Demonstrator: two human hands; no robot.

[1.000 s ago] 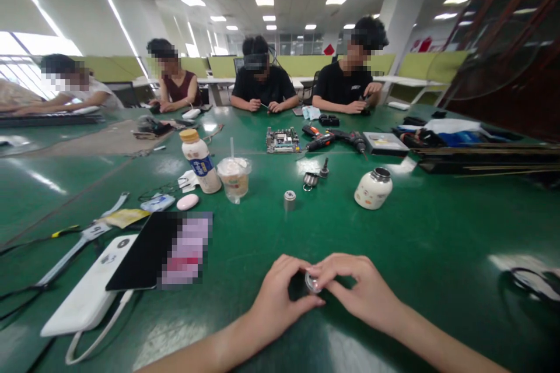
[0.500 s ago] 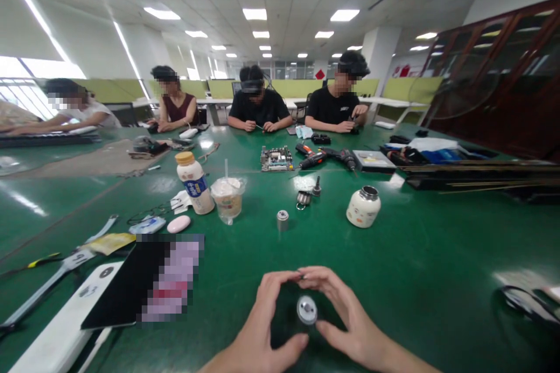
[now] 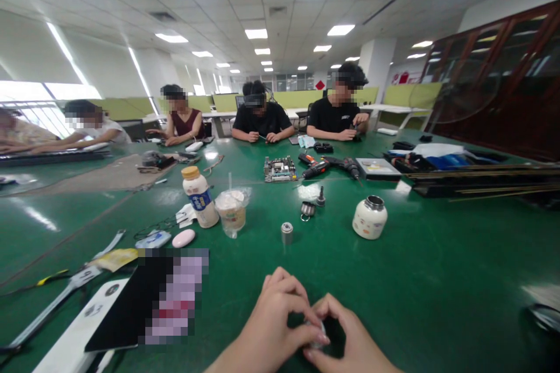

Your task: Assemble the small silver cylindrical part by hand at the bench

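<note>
Near the front of the green table, a small silver metal cylinder (image 3: 321, 327), which looks like a small motor, is mostly covered by fingers. My left hand (image 3: 280, 317) pinches it between thumb and fingers. From the other side, my right hand (image 3: 350, 332) curls around it, thumb below and index finger at the top. Farther forward stands a similar metal cylinder (image 3: 286, 233), upright and untouched. Behind that one lie a small metal part with a wire loop (image 3: 307, 210) and a dark chuck-like part (image 3: 321, 196).
A white jar (image 3: 370, 218) stands to the right. On the left are a bottle (image 3: 200, 201), a lidded cup (image 3: 231, 213), a pink oval object (image 3: 184, 238) and a black tablet (image 3: 126, 303). Farther back lie a circuit board (image 3: 280, 169) and power drills (image 3: 328, 168). Several people sit across the table.
My hands, which were cupped loosely around the upright cylinder, have closed onto it with their fingertips. The view has tilted slightly upward.
</note>
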